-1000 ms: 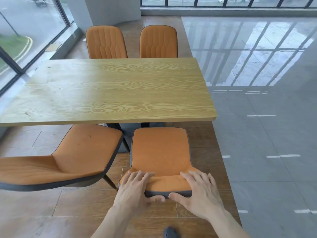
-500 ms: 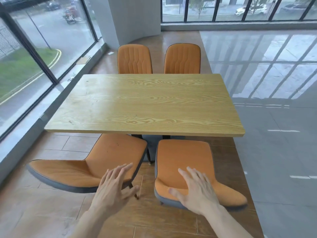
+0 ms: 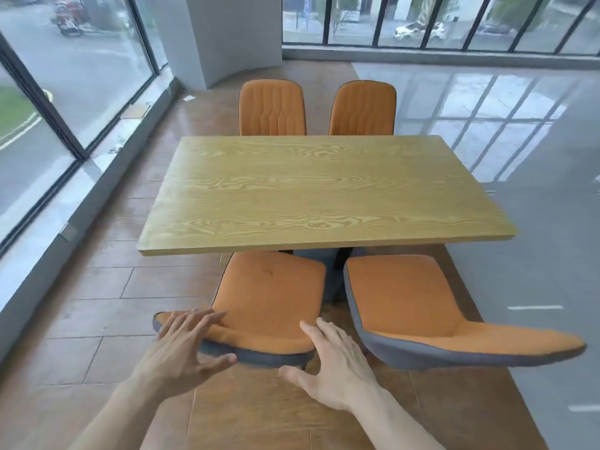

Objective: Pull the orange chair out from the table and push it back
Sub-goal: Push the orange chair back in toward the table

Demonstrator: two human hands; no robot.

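Two orange chairs with grey backs stand at the near side of the wooden table (image 3: 324, 190), seats partly under its edge. I am at the left near chair (image 3: 269, 300), looking down over its backrest. My left hand (image 3: 185, 349) is spread at the left end of the backrest top, fingers over the orange front and thumb by the grey back. At the right end of that backrest my right hand (image 3: 334, 365) hovers with fingers apart. Neither hand is clasped around it. The right near chair (image 3: 406, 300) stands close beside, turned slightly to the right.
Two more orange chairs (image 3: 272, 108) (image 3: 363, 108) stand at the table's far side. A glass window wall (image 3: 65, 108) runs along the left and a white pillar (image 3: 233, 34) rises behind. Brown tile floor lies under the table, glossy grey floor to the right.
Both hands left the right near chair's backrest and moved over to the left near chair's backrest. My view shifted left and back.
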